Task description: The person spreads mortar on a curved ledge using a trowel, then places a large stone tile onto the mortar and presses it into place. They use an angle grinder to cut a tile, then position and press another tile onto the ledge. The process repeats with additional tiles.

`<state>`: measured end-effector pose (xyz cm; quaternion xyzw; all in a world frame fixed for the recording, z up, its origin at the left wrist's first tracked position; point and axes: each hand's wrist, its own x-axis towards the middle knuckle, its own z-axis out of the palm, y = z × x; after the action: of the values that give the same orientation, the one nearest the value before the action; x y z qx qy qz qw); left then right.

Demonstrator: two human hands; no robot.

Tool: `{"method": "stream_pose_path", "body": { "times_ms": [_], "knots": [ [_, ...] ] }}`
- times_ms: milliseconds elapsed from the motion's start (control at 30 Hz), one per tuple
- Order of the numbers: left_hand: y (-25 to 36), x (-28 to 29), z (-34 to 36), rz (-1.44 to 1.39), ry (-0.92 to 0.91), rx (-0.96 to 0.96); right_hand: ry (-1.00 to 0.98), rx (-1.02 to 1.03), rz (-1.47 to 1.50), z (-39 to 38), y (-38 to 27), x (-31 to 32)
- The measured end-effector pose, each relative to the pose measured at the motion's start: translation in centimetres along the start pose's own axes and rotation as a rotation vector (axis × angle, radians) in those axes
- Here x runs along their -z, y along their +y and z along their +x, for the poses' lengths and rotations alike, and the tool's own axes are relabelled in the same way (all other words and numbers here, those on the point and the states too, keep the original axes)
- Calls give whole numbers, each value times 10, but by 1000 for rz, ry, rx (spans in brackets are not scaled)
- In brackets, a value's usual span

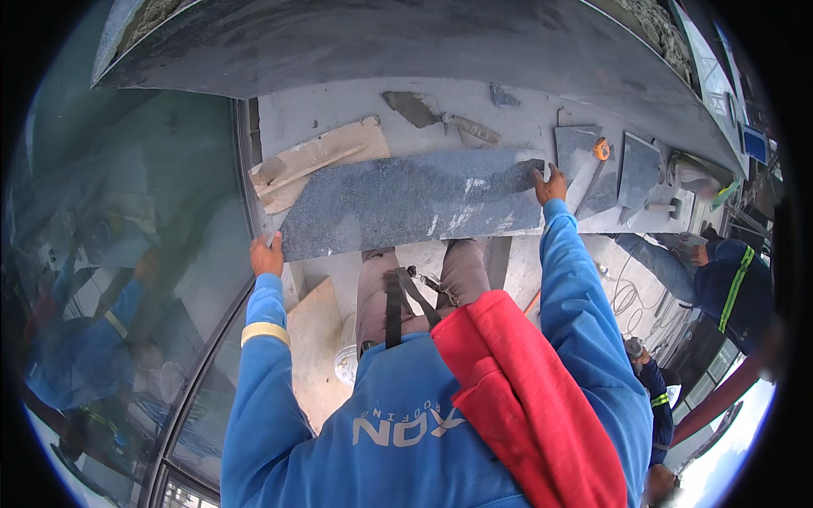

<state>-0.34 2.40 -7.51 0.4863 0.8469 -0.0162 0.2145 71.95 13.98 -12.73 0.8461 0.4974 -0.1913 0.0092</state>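
Note:
A long dark grey stone slab point(406, 199) with white scuffs lies across a pale ledge, its near edge above my legs. My left hand point(268, 256) grips its lower left corner, the fingers closed at the edge. At the upper right end, my right hand point(550, 184) is closed on the slab, thumb and fingertips on its border. Beyond the slab rests a trowel point(412, 109) with a worn handle. Pale boards point(339, 152) stick out past the slab's upper left edge.
Cut grey tile pieces point(639, 172), an orange tape measure point(602, 149) and a hammer-like tool point(663, 207) occupy the ledge's right side. A glass pane point(169, 169) borders the left. Overhead hangs a grey panel point(406, 42). Co-workers in dark clothing point(732, 279) are at right, near cables.

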Motion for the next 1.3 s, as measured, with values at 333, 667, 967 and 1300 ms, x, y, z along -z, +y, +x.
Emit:
{"method": "stream_pose_path", "body": {
  "times_ms": [333, 667, 967, 1300],
  "knots": [
    [2, -12, 30, 32, -292, 149, 64, -138, 243, 12, -35, 1],
    [-15, 8, -4, -13, -291, 111, -182, -299, 557, 24, -15, 10],
    [38, 168, -104, -259, -272, -50, 49, -90, 857, -36, 31, 112],
    [202, 267, -109, -249, -72, -412, 355, 177, 1164, -56, 33, 316]
  ]
}}
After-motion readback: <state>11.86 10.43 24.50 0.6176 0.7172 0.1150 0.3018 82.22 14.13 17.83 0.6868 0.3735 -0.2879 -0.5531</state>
